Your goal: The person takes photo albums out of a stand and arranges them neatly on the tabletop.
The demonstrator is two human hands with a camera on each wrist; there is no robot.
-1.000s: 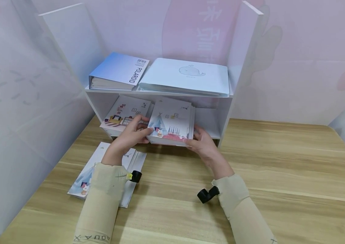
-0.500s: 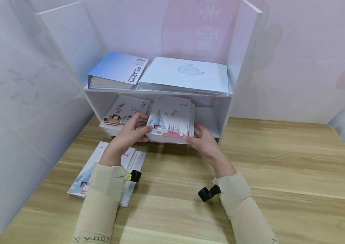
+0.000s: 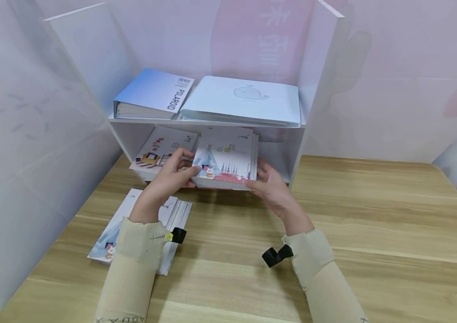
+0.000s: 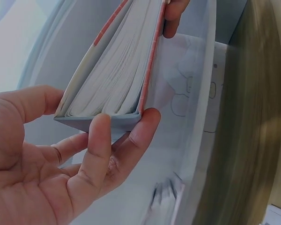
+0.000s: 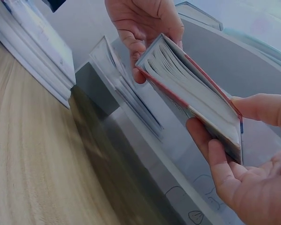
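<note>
Both hands hold a thick photo album [image 3: 224,154] at the opening of the shelf's lower compartment. Its white cover carries a blue tent and a pink-red strip. The left hand [image 3: 172,175] grips its left side, thumb on the cover and fingers against the spine and underside. At the right front corner, the right hand [image 3: 269,186] pinches it, thumb on top and fingertips below. In the right wrist view the album [image 5: 192,89] is tilted, page edges showing, apart from the shelf board. Left of it, another white album [image 3: 168,146] with a yellow picture lies in the lower compartment.
A white shelf [image 3: 303,152] stands on the wooden table [image 3: 374,233]. Its upper board bears a blue POLAROID album [image 3: 153,92] and a pale blue whale album [image 3: 244,98]. More tent-cover albums [image 3: 172,220] lie on the table, partly under the left forearm.
The held album and both hands have risen very slightly in the head view, with the same grip. The other albums stay in place; the head view has shifted a little.
</note>
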